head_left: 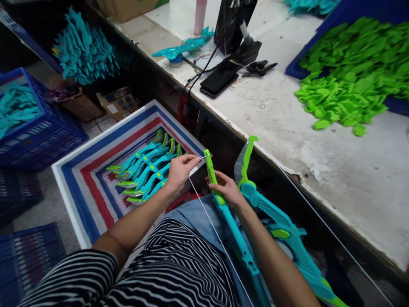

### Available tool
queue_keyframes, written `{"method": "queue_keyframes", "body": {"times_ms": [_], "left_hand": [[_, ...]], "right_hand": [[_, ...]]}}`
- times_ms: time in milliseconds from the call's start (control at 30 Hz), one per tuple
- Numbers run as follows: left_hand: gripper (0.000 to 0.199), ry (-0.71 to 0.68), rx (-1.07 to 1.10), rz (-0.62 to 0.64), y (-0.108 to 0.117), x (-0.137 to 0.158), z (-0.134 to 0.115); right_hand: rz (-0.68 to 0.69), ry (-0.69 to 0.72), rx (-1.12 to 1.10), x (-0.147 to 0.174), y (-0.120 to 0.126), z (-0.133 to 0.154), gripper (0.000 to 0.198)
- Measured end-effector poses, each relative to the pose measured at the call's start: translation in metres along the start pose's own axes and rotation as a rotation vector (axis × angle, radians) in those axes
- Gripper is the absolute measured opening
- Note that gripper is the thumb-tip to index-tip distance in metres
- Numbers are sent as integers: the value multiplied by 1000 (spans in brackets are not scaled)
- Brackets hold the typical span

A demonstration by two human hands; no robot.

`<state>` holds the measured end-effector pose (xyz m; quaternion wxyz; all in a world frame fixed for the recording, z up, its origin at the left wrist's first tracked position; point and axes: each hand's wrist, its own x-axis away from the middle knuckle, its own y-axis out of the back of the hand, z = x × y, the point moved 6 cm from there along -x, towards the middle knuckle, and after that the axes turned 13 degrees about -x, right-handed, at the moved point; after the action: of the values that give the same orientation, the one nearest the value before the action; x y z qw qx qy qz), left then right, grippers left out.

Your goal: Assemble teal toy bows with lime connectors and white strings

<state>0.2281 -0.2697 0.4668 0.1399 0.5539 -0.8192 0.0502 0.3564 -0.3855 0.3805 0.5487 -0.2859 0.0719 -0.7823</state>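
Note:
My left hand (pixel 179 171) is closed in a pinch on the end of a thin white string (pixel 214 233), right beside the tip of a green plastic limb. That limb belongs to a teal and green toy bow (pixel 235 232) lying across my lap. My right hand (pixel 227 188) wraps round the green limb just below its tip. From the pinch the string runs down past my lap and out of view. Right of my right forearm is a second teal and green toy bow (pixel 287 221), with a white string stretched beside it.
Left of my lap, a white-rimmed tray (pixel 68 194) with a striped lining holds several toy bows (pixel 148 164). On the worktable (pixel 287 123) lie a black phone (pixel 220 79), cables and a heap of green parts (pixel 348 89). Blue crates (pixel 47 136) stand at far left.

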Motion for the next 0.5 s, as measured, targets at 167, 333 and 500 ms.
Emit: {"method": "queue_keyframes", "body": {"times_ms": [167, 333, 500], "left_hand": [[19, -19, -6, 9, -2, -3, 1], [22, -20, 8, 26, -5, -3, -1], [23, -19, 36, 42, -5, -3, 0]], "right_hand": [[-7, 10, -6, -1, 1, 1, 60], [-5, 10, -10, 0, 1, 0, 59], [-13, -6, -16, 1, 1, -1, 59]]}}
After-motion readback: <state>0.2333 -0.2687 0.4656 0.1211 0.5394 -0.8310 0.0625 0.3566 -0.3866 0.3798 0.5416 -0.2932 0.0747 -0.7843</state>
